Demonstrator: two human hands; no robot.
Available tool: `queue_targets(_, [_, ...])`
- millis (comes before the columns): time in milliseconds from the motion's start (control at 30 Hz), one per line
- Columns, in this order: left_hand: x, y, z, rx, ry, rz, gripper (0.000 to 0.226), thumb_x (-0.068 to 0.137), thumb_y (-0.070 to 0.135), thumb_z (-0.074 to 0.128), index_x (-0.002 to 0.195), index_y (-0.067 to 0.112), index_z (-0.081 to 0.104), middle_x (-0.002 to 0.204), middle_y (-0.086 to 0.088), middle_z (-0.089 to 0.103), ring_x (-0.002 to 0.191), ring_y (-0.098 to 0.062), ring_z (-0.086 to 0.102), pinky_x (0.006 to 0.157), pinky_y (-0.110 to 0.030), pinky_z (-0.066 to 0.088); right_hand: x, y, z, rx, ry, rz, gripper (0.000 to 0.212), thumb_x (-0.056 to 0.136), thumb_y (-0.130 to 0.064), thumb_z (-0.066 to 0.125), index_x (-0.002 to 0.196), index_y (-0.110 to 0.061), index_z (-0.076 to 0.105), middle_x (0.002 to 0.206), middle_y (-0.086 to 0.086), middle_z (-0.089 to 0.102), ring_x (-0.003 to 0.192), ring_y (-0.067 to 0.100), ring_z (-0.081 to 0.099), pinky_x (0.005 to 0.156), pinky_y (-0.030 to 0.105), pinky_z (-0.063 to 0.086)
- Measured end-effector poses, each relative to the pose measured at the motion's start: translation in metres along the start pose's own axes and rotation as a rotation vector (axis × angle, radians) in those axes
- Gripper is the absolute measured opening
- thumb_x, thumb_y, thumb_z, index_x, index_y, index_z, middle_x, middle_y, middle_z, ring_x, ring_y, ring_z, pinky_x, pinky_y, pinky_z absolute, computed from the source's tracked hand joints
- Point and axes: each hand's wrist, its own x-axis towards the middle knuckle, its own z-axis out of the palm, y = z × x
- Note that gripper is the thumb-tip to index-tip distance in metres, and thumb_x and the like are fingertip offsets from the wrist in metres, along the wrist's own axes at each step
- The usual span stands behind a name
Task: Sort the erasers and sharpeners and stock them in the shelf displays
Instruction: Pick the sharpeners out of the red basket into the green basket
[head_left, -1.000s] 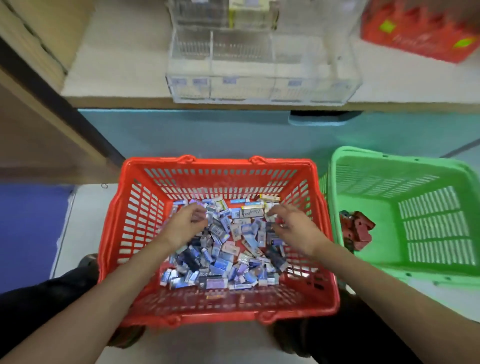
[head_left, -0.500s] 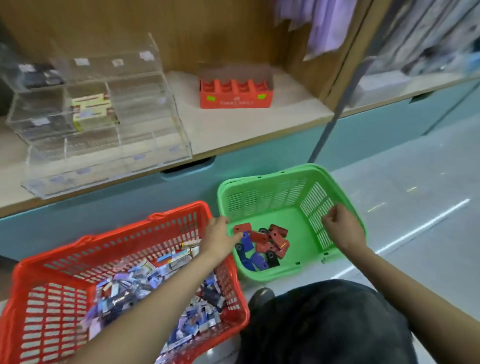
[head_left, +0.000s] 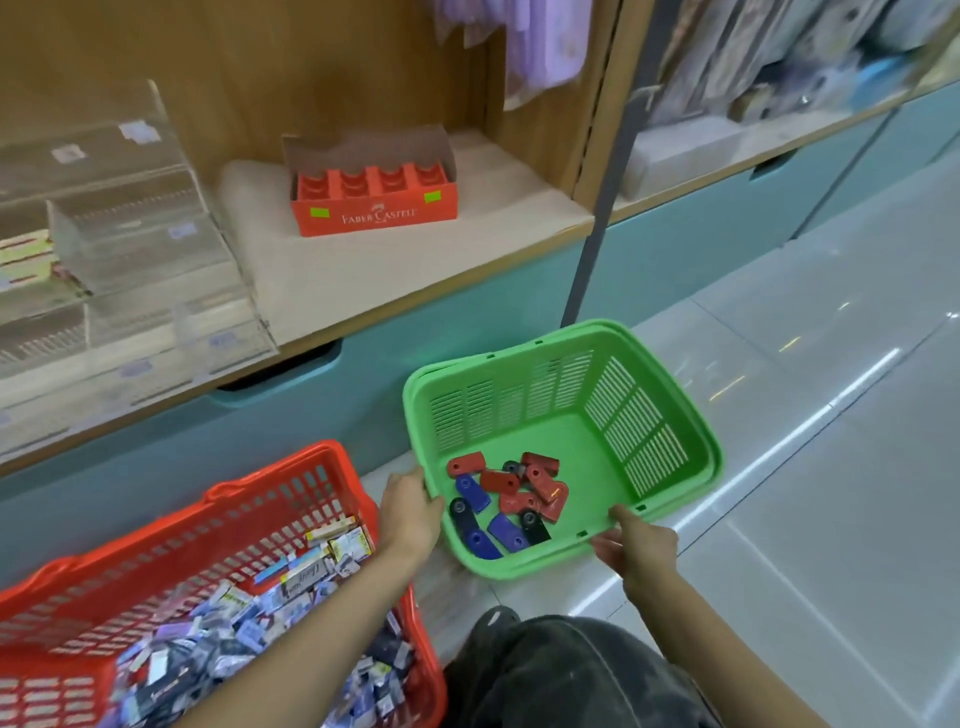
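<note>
Sharpeners (head_left: 506, 501) lie jumbled in the green basket (head_left: 670, 415), whose long axis rises toward the right. Left hand (head_left: 410, 512) and right hand (head_left: 636, 545) grip its near rim.

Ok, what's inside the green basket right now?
A loose pile of red, blue and black sharpeners lies on the floor of the green basket, toward its near left corner. Anything under the overlapping ones is hidden.

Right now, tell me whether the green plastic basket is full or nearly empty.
Nearly empty: the green plastic basket holds one cluster of red, blue and black sharpeners in a corner; most of its floor is bare.
</note>
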Motion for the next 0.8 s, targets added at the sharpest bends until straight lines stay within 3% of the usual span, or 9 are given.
queue_targets(67, [0.015,0.011,0.019,-0.01,-0.082,0.037,0.022,0.077,0.011,0.066,0.099,0.014,0.066,0.096,-0.011,0.066,0.082,-0.026,0.065,0.08,-0.041,0.053,0.02,-0.008,-0.008,0.045,0.093,-0.006,0.044,0.087,-0.01,0.062,0.123,0.006,0.042,0.08,0.03,0.057,0.052,0.026,0.052,0.038,0.029,0.051])
queue_targets(133, [0.023,0.037,0.03,-0.069,-0.164,0.098,0.026,0.078,0.007,0.066,0.104,0.011,0.066,0.104,-0.013,0.063,0.083,-0.023,0.065,0.085,-0.031,0.052,0.035,-0.021,-0.018,0.07,0.162,-0.014,0.049,0.087,-0.01,0.062,0.129,0.004,0.04,0.097,0.039,0.058,0.052,0.024,0.049,0.044,0.036,0.054])
queue_targets(233, [0.029,0.07,0.036,-0.097,-0.279,0.151,0.032,0.084,0.006,0.064,0.115,0.001,0.059,0.119,-0.018,0.055,0.1,-0.027,0.061,0.082,-0.022,0.043,0.049,-0.045,-0.04,0.065,0.173,-0.058,0.039,0.089,-0.006,0.06,0.118,0.016,0.046,0.086,0.03,0.059,0.061,0.028,0.057,0.042,0.028,0.054])
queue_targets(333, [0.027,0.072,0.015,-0.1,-0.232,0.115,0.044,0.086,0.013,0.065,0.124,-0.004,0.05,0.119,-0.012,0.05,0.107,-0.026,0.055,0.085,-0.025,0.041,0.042,-0.068,-0.051,-0.12,0.311,-0.133,0.049,0.087,-0.011,0.063,0.125,0.009,0.04,0.124,0.028,0.047,0.094,0.036,0.055,0.074,0.043,0.052])
queue_targets(400, [0.019,0.057,-0.016,-0.158,-0.207,0.1,0.041,0.087,0.012,0.065,0.124,0.001,0.053,0.114,-0.006,0.053,0.099,-0.021,0.056,0.081,-0.02,0.042,0.017,-0.084,-0.044,-0.337,0.421,-0.338,0.046,0.087,-0.008,0.059,0.125,0.004,0.038,0.133,0.026,0.037,0.103,0.038,0.049,0.085,0.044,0.042])
queue_targets(467, [0.003,0.033,-0.061,-0.187,-0.215,0.134,0.03,0.087,0.01,0.065,0.116,0.005,0.058,0.102,-0.001,0.058,0.084,-0.009,0.058,0.073,-0.013,0.041,-0.02,-0.101,-0.02,-0.465,0.238,-0.627,0.031,0.087,-0.005,0.055,0.116,0.0,0.048,0.12,0.024,0.048,0.092,0.033,0.051,0.076,0.036,0.039])
queue_targets(567, [-0.033,-0.011,-0.133,-0.152,-0.187,0.171,0.02,0.086,0.004,0.064,0.106,0.006,0.061,0.087,0.003,0.059,0.065,0.012,0.055,0.069,-0.01,0.043,-0.087,-0.116,0.041,-0.751,-0.295,-0.799,0.009,0.089,-0.004,0.053,0.097,-0.008,0.054,0.089,0.012,0.059,0.079,0.028,0.057,0.06,0.027,0.039])
queue_targets(700, [-0.08,-0.077,-0.213,-0.123,-0.095,0.05,0.018,0.086,0.004,0.065,0.103,0.008,0.06,0.082,0.006,0.057,0.069,0.001,0.053,0.064,-0.006,0.042,-0.185,-0.091,0.134,-1.197,-0.871,-0.874,0.005,0.091,-0.007,0.055,0.095,-0.007,0.055,0.08,0.008,0.059,0.064,0.016,0.055,0.053,0.016,0.045])
queue_targets(800, [-0.107,-0.128,-0.249,-0.149,0.013,-0.054,0.019,0.084,-0.001,0.065,0.097,0.01,0.057,0.077,0.003,0.056,0.066,-0.003,0.051,0.061,-0.005,0.041,-0.223,-0.042,0.185,-1.486,-1.006,-0.977,0.004,0.089,-0.014,0.056,0.092,-0.012,0.053,0.082,0.003,0.057,0.076,0.02,0.055,0.068,0.029,0.045])
